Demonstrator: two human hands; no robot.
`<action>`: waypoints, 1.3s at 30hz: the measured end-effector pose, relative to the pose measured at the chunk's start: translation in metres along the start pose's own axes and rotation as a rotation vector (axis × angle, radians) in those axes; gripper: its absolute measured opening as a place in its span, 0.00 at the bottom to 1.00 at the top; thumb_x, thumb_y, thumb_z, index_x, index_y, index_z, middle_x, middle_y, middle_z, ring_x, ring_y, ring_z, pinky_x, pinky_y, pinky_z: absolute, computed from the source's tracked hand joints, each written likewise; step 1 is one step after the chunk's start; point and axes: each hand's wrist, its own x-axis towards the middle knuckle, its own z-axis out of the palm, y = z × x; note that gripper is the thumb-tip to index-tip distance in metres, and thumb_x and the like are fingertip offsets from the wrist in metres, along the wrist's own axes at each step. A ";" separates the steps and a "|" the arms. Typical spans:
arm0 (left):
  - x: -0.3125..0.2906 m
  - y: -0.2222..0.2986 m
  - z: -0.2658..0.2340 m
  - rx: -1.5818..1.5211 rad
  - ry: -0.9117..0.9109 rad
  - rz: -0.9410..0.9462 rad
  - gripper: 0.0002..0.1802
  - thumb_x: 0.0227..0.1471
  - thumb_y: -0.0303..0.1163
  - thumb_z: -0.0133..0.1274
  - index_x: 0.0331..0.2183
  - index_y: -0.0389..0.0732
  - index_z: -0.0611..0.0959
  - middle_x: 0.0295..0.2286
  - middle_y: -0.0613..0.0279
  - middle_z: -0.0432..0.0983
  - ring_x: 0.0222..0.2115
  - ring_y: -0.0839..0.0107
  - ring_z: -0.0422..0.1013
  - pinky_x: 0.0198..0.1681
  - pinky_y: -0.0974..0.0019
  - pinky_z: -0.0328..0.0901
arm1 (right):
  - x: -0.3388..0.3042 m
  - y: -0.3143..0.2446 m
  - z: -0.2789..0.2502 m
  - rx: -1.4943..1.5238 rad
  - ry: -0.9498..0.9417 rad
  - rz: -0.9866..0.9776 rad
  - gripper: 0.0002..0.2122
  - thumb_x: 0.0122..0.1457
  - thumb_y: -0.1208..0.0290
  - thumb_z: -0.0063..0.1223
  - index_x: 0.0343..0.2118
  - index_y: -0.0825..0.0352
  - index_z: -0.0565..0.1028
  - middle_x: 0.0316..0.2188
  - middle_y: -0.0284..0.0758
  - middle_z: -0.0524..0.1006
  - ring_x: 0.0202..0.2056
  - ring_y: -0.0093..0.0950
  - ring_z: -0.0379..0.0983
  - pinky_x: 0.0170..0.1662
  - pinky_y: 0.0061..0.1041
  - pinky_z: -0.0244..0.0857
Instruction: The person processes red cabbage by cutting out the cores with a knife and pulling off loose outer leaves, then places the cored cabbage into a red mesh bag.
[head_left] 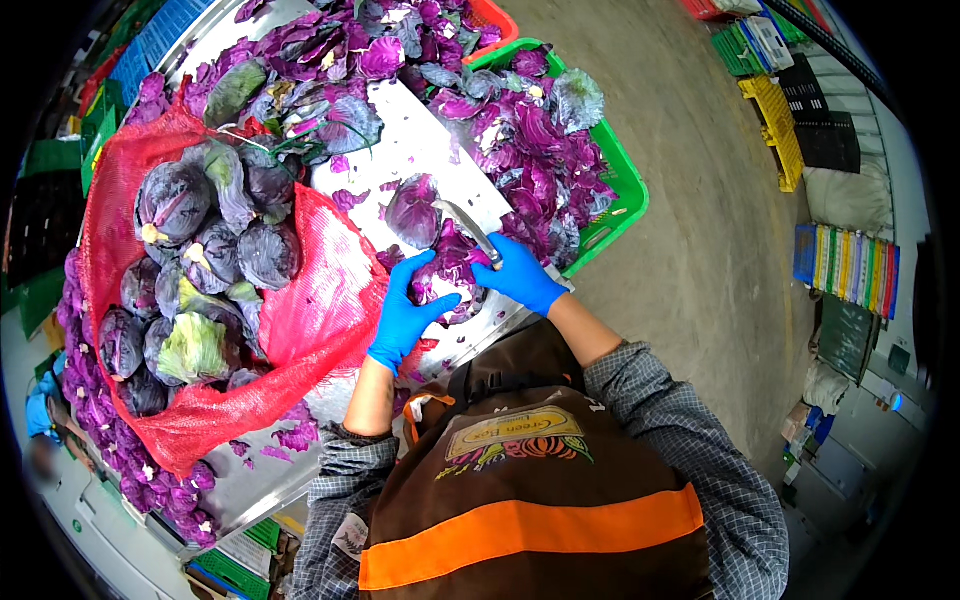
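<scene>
Steadying the partly stripped purple cabbage at your eleven o'clock, you cup it in your left hand, fingers spread; your right hand grips the curved knife. From the cabbage, the green crate at one o'clock brims with loose leaves. At nine, leafy heads in the red mesh sack look undone; at eight, the bare heads seem finished.

Left of the left grip, the metal table is covered by a red mesh sack; farther left purple cabbages are heaped, and ahead, loose leaves are piled
</scene>
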 end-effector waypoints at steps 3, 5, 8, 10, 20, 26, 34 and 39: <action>-0.002 -0.004 0.003 -0.058 0.038 -0.047 0.43 0.42 0.36 0.75 0.57 0.39 0.72 0.54 0.53 0.69 0.55 0.62 0.67 0.61 0.59 0.63 | 0.010 0.000 -0.001 0.022 0.002 0.012 0.17 0.53 0.65 0.65 0.42 0.70 0.75 0.28 0.38 0.77 0.30 0.21 0.72 0.36 0.30 0.70; 0.007 -0.019 0.003 -0.049 0.090 -0.073 0.43 0.43 0.37 0.74 0.57 0.39 0.72 0.53 0.54 0.70 0.55 0.62 0.68 0.60 0.59 0.63 | 0.026 -0.003 -0.001 0.113 0.017 -0.045 0.17 0.53 0.66 0.65 0.41 0.71 0.75 0.28 0.38 0.78 0.30 0.21 0.73 0.37 0.30 0.70; 0.008 -0.014 0.018 -0.137 0.190 -0.091 0.40 0.43 0.37 0.74 0.55 0.37 0.72 0.51 0.53 0.71 0.51 0.62 0.70 0.58 0.60 0.66 | 0.046 0.012 -0.002 0.018 0.051 -0.121 0.20 0.52 0.66 0.65 0.45 0.71 0.74 0.31 0.43 0.79 0.33 0.26 0.75 0.39 0.32 0.71; 0.002 -0.015 0.021 -0.009 0.279 -0.048 0.40 0.44 0.37 0.74 0.55 0.36 0.72 0.48 0.52 0.72 0.48 0.62 0.72 0.56 0.60 0.67 | 0.049 -0.006 -0.007 -0.059 -0.015 -0.058 0.24 0.52 0.64 0.65 0.49 0.70 0.74 0.36 0.47 0.81 0.38 0.32 0.79 0.43 0.34 0.72; -0.008 -0.018 0.068 -0.118 0.601 -0.176 0.57 0.33 0.44 0.79 0.60 0.34 0.66 0.53 0.46 0.65 0.56 0.56 0.64 0.62 0.56 0.60 | -0.023 0.013 -0.014 -0.286 0.186 -0.023 0.24 0.70 0.52 0.43 0.63 0.59 0.68 0.46 0.53 0.79 0.46 0.49 0.77 0.48 0.43 0.70; -0.014 -0.008 0.065 -0.003 0.541 -0.237 0.54 0.36 0.42 0.78 0.60 0.30 0.69 0.54 0.41 0.71 0.51 0.58 0.71 0.57 0.59 0.67 | -0.058 -0.020 0.013 -0.509 0.189 -0.069 0.21 0.70 0.52 0.41 0.61 0.56 0.71 0.34 0.51 0.80 0.35 0.50 0.78 0.37 0.48 0.70; -0.014 -0.013 0.064 0.052 0.497 -0.192 0.55 0.35 0.46 0.78 0.59 0.33 0.69 0.54 0.41 0.66 0.53 0.54 0.67 0.59 0.55 0.63 | -0.029 0.036 0.005 -0.370 0.424 0.027 0.21 0.69 0.51 0.44 0.54 0.61 0.75 0.37 0.51 0.81 0.37 0.50 0.78 0.40 0.44 0.71; -0.004 0.000 0.040 0.168 0.315 0.028 0.54 0.37 0.44 0.77 0.61 0.35 0.68 0.55 0.43 0.65 0.55 0.53 0.66 0.61 0.53 0.61 | -0.038 0.017 0.004 -0.152 0.279 -0.047 0.21 0.63 0.51 0.56 0.45 0.67 0.77 0.32 0.48 0.81 0.32 0.43 0.79 0.36 0.36 0.70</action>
